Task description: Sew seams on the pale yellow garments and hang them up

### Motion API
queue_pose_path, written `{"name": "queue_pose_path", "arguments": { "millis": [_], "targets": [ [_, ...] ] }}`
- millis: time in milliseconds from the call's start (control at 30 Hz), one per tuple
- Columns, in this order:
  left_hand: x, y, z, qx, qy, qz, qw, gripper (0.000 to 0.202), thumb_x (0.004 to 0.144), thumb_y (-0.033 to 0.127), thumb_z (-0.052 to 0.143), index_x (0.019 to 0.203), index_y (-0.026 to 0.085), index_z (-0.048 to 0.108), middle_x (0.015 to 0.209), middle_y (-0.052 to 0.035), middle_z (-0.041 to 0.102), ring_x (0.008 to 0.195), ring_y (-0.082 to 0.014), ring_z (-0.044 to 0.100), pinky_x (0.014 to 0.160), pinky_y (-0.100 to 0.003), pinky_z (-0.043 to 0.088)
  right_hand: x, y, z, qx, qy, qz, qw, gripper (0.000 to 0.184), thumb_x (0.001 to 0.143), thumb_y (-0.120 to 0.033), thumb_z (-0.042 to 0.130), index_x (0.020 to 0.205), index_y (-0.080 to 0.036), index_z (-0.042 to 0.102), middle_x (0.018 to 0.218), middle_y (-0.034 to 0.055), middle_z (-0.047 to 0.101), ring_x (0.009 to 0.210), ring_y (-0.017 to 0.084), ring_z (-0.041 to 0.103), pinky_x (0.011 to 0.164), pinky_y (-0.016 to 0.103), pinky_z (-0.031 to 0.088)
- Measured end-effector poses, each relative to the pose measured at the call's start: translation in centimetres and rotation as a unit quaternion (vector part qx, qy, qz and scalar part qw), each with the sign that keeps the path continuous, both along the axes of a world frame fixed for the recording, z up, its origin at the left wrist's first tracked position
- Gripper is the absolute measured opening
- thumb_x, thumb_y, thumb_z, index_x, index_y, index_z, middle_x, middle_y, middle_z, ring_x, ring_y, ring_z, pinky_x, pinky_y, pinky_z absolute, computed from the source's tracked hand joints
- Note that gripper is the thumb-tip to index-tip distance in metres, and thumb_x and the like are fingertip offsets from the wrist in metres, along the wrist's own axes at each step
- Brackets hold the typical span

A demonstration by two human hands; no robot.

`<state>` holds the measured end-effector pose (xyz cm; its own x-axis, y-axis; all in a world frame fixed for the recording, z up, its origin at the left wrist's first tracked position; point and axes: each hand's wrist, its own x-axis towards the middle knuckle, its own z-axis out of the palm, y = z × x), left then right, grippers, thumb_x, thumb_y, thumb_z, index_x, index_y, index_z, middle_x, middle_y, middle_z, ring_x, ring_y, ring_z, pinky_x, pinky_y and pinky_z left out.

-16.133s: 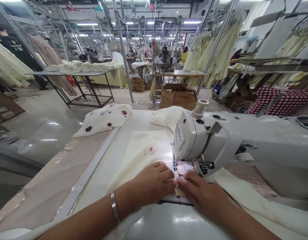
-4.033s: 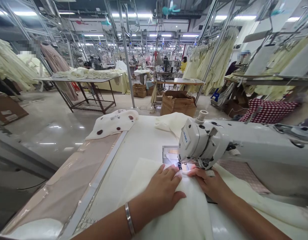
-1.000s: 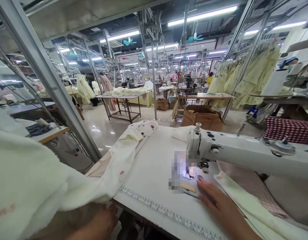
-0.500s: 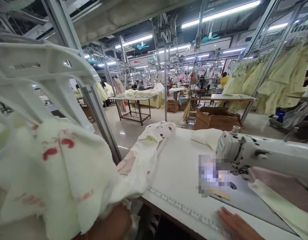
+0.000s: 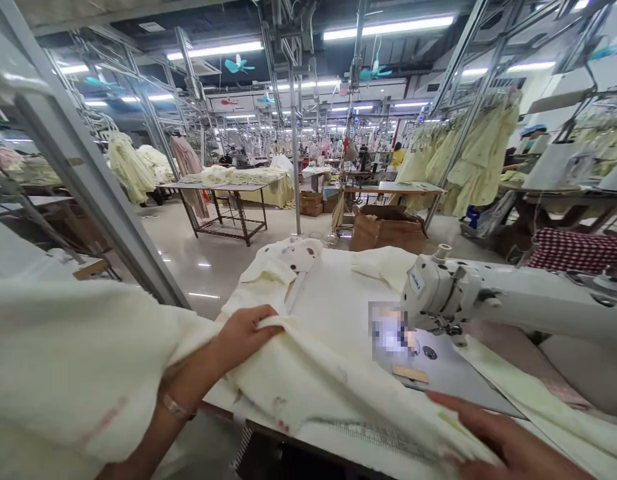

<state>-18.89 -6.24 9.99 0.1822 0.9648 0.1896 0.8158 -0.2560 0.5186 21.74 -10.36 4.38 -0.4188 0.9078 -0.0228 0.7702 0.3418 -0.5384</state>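
My left hand (image 5: 245, 340) pinches the top edge of a cream fabric piece (image 5: 333, 380) with small faint prints. The piece stretches rightward across the front of the white sewing table (image 5: 328, 293). At its other end my right hand (image 5: 508, 433) is closed on the cloth, forefinger stretched along it; the thumb side is partly cut off by the frame. A white sewing machine (image 5: 528, 293) stands beyond my right hand; its needle area is blurred. More cream cloth (image 5: 78, 360) hangs over my left forearm and fills the left side.
Spotted cream cloth (image 5: 288, 257) lies at the table's far left edge. A pale strip (image 5: 518, 387) and pinkish cloth lie by the machine. A metal post (image 5: 103, 180) rises at left. Beyond are a cardboard box (image 5: 388, 230), a garment-laden table (image 5: 233, 183) and hanging yellow garments (image 5: 483, 153).
My left hand has come up from under the cloth at left and drawn a cream piece over the table. My right hand has gone from lying on the table to gripping it. The view has turned right.
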Motion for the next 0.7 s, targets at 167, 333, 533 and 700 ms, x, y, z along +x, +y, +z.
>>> {"name": "queue_pose_path", "arguments": {
  "millis": [167,333,533,700],
  "targets": [
    [1.8,0.8,-5.5,-0.053,0.011,-0.028,0.998,0.025,0.082,0.038,0.050,0.091,0.019,0.064,0.085,0.0008,0.066,0.082,-0.0195,0.061,0.074,-0.027,0.047,4.8,0.7,0.0,0.014,-0.066,-0.126,0.990,0.055,0.070,-0.050,0.060,0.123,-0.035,0.056,0.097,0.0036,0.071,0.085,0.025,0.068,0.069,0.031,0.056],
    [4.6,1.4,-4.5,-0.013,0.052,-0.056,0.997,0.032,0.082,0.040,0.053,0.107,0.024,0.062,0.107,-0.0053,0.062,0.103,-0.0260,0.054,0.094,-0.038,0.036,4.1,0.0,-0.6,0.151,-0.039,-0.106,0.982,0.034,0.081,-0.049,0.053,0.108,-0.032,0.065,0.091,0.0038,0.067,0.088,0.021,0.065,0.076,0.029,0.053],
    [6.9,3.1,-4.8,-0.034,0.103,-0.013,0.994,0.019,0.079,0.033,0.052,0.074,0.020,0.065,0.080,-0.0094,0.063,0.085,-0.0309,0.058,0.077,-0.040,0.042,2.2,1.2,-2.3,0.069,-0.093,-0.057,0.992,0.029,0.076,-0.041,0.060,0.102,-0.029,0.067,0.076,0.0020,0.065,0.069,0.020,0.064,0.064,0.031,0.052],
    [6.6,0.8,-3.1,-0.036,0.039,-0.019,0.998,0.020,0.084,0.031,0.042,0.080,0.021,0.059,0.094,-0.0047,0.061,0.088,-0.0206,0.057,0.078,-0.029,0.043,2.0,-0.5,-2.6,0.066,-0.044,-0.013,0.997,0.005,0.070,-0.021,0.057,0.066,-0.023,0.055,0.081,0.0025,0.062,0.075,0.018,0.061,0.064,0.026,0.048]
  ]
}}
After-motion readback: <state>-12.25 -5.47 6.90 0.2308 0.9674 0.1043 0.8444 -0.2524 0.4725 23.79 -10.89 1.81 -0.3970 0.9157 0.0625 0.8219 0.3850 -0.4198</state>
